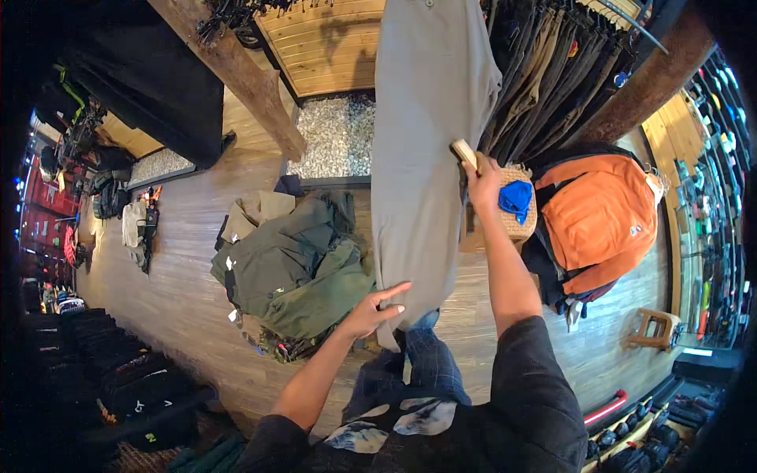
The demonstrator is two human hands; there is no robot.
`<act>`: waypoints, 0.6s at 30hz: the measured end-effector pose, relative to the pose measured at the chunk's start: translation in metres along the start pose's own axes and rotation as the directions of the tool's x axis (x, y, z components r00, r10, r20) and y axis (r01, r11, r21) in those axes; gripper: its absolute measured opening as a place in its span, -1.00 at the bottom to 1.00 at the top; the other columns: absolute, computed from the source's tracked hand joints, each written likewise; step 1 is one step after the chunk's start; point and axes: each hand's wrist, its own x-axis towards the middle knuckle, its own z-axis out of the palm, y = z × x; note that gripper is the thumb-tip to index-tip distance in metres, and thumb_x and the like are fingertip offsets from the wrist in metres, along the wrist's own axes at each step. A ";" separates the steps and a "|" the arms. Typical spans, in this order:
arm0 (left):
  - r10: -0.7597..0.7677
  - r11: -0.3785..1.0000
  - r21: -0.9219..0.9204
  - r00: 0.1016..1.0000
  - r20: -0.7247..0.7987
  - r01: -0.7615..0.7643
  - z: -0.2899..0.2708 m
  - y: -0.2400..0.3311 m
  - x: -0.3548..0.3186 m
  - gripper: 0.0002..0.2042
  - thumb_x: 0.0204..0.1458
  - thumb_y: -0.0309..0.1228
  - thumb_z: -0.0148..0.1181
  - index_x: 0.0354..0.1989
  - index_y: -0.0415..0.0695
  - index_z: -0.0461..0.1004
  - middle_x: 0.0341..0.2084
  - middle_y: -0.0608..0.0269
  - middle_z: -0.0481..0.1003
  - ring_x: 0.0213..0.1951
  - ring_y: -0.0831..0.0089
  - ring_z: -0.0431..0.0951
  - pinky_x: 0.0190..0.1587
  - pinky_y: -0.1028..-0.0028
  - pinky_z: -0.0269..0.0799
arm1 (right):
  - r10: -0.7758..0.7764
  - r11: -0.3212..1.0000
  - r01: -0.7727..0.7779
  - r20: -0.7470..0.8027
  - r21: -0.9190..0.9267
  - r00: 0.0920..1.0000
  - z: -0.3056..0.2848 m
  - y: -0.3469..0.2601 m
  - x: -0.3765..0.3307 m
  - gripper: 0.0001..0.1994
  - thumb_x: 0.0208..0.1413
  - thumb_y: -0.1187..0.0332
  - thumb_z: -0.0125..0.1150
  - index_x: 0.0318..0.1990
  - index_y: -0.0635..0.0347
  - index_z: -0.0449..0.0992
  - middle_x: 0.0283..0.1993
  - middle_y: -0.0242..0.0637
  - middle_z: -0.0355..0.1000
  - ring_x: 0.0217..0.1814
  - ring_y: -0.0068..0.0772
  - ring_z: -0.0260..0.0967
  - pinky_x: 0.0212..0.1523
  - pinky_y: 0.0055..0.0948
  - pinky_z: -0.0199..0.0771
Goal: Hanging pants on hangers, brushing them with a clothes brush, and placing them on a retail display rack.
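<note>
A pair of grey-beige trousers (pixel 418 118) hangs full length in front of me, its lower end near my legs. My right hand (pixel 482 188) is closed around a short pale wooden brush (pixel 464 152) at the right edge of the trousers; its bristle side is hidden. Lower down, my left hand (pixel 377 311) lies at the left edge of the trouser leg. Its index finger and thumb are stretched apart over the cloth; the other fingers are partly hidden.
Green and camouflage garments (pixel 292 260) lie heaped at left. Right of the trousers, a blue cloth (pixel 515 199) sits on a woven stool (pixel 520 227), beside a pile topped by an orange sweatshirt (pixel 603 221). Dark trousers (pixel 536 79) hang behind. A small wooden stool (pixel 656 327) stands farther right.
</note>
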 end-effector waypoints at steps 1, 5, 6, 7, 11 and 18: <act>0.000 1.000 0.002 1.000 -0.007 0.000 -0.002 0.000 -0.003 -0.47 0.10 -0.56 0.13 0.30 -0.15 0.23 0.27 0.24 0.22 0.25 0.50 0.19 0.25 0.48 0.07 | -0.113 0.994 0.114 -0.103 0.002 0.988 0.006 -0.009 0.006 -0.77 -0.03 0.38 0.31 -0.20 0.25 0.56 -0.23 0.00 0.49 -0.23 0.04 0.42 -0.16 -0.15 0.43; -0.019 0.996 0.082 0.999 -0.036 0.022 -0.008 0.006 -0.005 -0.49 0.10 -0.52 0.14 0.28 -0.13 0.27 0.24 0.22 0.27 0.25 0.48 0.20 0.26 0.47 0.06 | -0.310 0.927 0.168 0.433 0.337 0.846 0.033 -0.078 -0.033 -0.59 -0.03 0.26 0.37 -0.02 0.20 0.49 -0.08 -0.09 0.47 -0.03 -0.02 0.42 0.04 -0.19 0.39; -0.016 0.994 0.111 0.999 -0.035 0.019 -0.006 0.007 -0.007 -0.50 0.10 -0.50 0.15 0.27 -0.12 0.28 0.23 0.21 0.29 0.25 0.47 0.20 0.26 0.47 0.05 | -0.256 0.962 0.182 0.438 0.204 0.861 0.042 -0.069 -0.027 -0.61 -0.03 0.26 0.36 -0.04 0.22 0.49 -0.09 -0.08 0.47 -0.02 -0.01 0.41 0.06 -0.17 0.37; -0.020 0.994 0.108 0.999 -0.033 0.024 -0.004 0.009 -0.009 -0.50 0.10 -0.50 0.15 0.27 -0.12 0.28 0.23 0.21 0.29 0.25 0.47 0.20 0.26 0.47 0.05 | -0.202 0.979 0.191 0.437 0.068 0.877 0.050 -0.059 -0.018 -0.62 -0.02 0.26 0.35 -0.06 0.23 0.50 -0.11 -0.08 0.48 -0.01 -0.01 0.40 0.08 -0.15 0.36; 0.017 0.986 0.165 1.000 -0.022 -0.013 -0.007 0.008 0.001 -0.49 0.09 -0.47 0.16 0.27 -0.14 0.28 0.23 0.23 0.29 0.26 0.47 0.20 0.28 0.45 0.04 | 0.085 0.990 -0.033 -0.400 0.137 0.913 0.031 0.017 0.070 -0.77 0.02 0.35 0.31 -0.19 0.27 0.54 -0.21 -0.07 0.49 -0.17 -0.11 0.46 -0.16 -0.29 0.45; -0.037 0.997 0.061 0.997 -0.074 0.042 -0.014 0.024 0.004 -0.49 0.08 -0.50 0.16 0.26 -0.12 0.29 0.22 0.28 0.31 0.24 0.48 0.22 0.29 0.45 0.03 | -0.060 0.995 0.028 0.369 0.093 0.928 0.029 0.009 -0.093 -0.70 0.03 0.25 0.33 -0.15 0.24 0.56 -0.16 0.00 0.50 -0.14 -0.05 0.47 -0.14 -0.18 0.45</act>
